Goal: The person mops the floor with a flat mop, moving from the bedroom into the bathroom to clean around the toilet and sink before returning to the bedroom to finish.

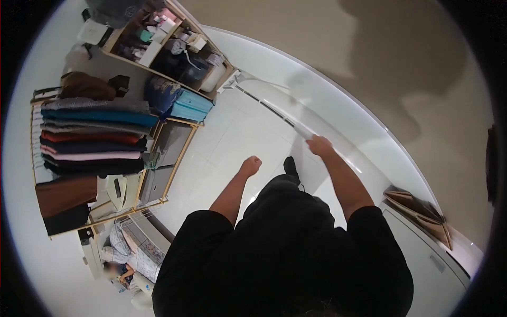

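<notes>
My right hand (319, 145) is stretched forward and closed on the near end of a long white rail (274, 110), which runs away to the upper left along the foot of the curved white wall. My left hand (251, 165) hangs in front of me as a closed fist with nothing in it, above the white tiled floor. My black-clad foot (290, 166) shows between the two arms. What the rail's far end joins is unclear.
A rack of hanging clothes (92, 132) stands at the left by a wooden shelf unit (169, 47) with boxes and bags. Teal boxes (191, 105) sit on the floor. A white cabinet (422, 253) bearing brown card pieces (417, 211) is at the right. A person (119, 264) sits at the lower left.
</notes>
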`<action>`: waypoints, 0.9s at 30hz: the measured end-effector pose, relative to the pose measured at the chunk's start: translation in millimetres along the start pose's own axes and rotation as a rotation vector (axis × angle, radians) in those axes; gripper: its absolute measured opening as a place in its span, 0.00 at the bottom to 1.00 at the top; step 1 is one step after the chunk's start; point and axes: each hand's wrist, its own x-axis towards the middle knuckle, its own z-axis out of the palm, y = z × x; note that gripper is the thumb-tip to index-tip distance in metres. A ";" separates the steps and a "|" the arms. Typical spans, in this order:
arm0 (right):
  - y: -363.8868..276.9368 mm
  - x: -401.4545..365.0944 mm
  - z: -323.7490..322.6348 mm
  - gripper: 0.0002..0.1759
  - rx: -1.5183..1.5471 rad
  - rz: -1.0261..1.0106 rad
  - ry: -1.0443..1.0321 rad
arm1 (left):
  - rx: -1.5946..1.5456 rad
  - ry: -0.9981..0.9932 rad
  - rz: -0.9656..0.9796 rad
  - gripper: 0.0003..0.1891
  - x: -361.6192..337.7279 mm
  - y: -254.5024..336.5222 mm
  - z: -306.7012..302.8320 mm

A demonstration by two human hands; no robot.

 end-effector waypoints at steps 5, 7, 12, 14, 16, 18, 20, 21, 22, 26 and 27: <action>172.5 -151.6 80.1 0.15 -0.237 0.163 -0.250 | 0.016 -0.078 -0.014 0.16 32.0 31.3 2.2; 238.9 -272.8 93.1 0.15 -0.325 0.152 -0.286 | 0.019 -0.100 -0.018 0.16 31.0 35.6 7.3; 254.1 -463.6 11.6 0.18 -0.228 0.843 -0.300 | 0.137 -0.235 -0.111 0.19 8.9 20.5 20.4; 248.5 -444.9 -16.4 0.18 -0.275 0.753 -0.251 | 0.412 -0.337 0.042 0.19 15.2 -29.3 43.8; 212.0 -396.7 -57.6 0.17 -0.253 0.649 -0.160 | 0.357 -0.374 -0.076 0.19 -3.3 -8.0 34.0; 219.0 -333.2 -51.4 0.17 -0.232 0.547 -0.030 | 0.353 -0.339 -0.156 0.19 -16.1 8.5 32.7; 264.4 -253.6 7.1 0.17 -0.380 0.244 -0.033 | 0.410 -0.346 -0.078 0.19 -15.7 2.5 42.3; 242.3 -205.9 8.5 0.17 -0.322 0.230 -0.053 | 0.308 -0.257 -0.081 0.18 -20.8 14.8 39.8; 204.5 -169.4 -5.8 0.18 -0.302 0.047 -0.021 | 0.208 -0.161 -0.082 0.18 -24.0 29.8 35.7; 78.7 -44.0 -28.0 0.19 -0.201 -0.129 -0.101 | 0.037 0.018 -0.085 0.17 -35.8 65.3 35.8; 59.4 -18.3 -27.4 0.20 -0.138 -0.124 -0.071 | 0.023 0.056 -0.098 0.17 -37.9 65.0 41.0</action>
